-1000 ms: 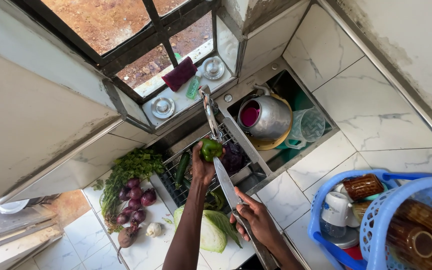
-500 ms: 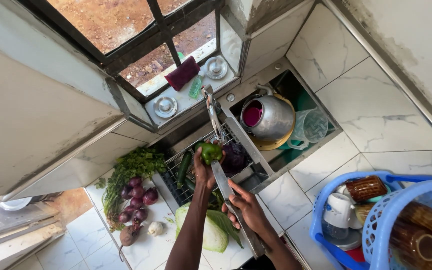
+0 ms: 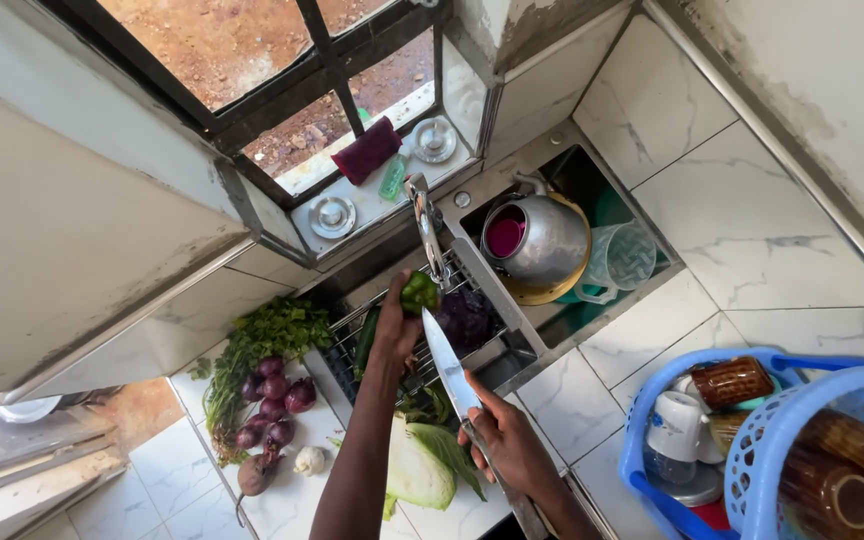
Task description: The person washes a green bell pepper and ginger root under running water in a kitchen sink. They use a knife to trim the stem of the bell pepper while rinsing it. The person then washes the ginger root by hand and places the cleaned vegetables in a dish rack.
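Holding a green pepper (image 3: pixel 418 292) under the tap (image 3: pixel 426 228) over the sink rack (image 3: pixel 392 330), the left hand (image 3: pixel 395 328) has its grip closed around the fruit's lower half. Right hand (image 3: pixel 508 447): grip clamped on the handle of a kitchen knife (image 3: pixel 449 366), blade pointing toward the pepper. Pepper judged light, firm, hollow, slippery when wet; best held around its body, fingers kept away from the blade.

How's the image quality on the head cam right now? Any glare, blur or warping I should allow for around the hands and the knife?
Head view: daylight from the window, even and soft; sharp on the left hand, green pepper, right hand and knife, whose blade carries a pale sheen, not blinding. Wide-angle lens bends the counter edges; the blue basket at the corner looks slightly soft.
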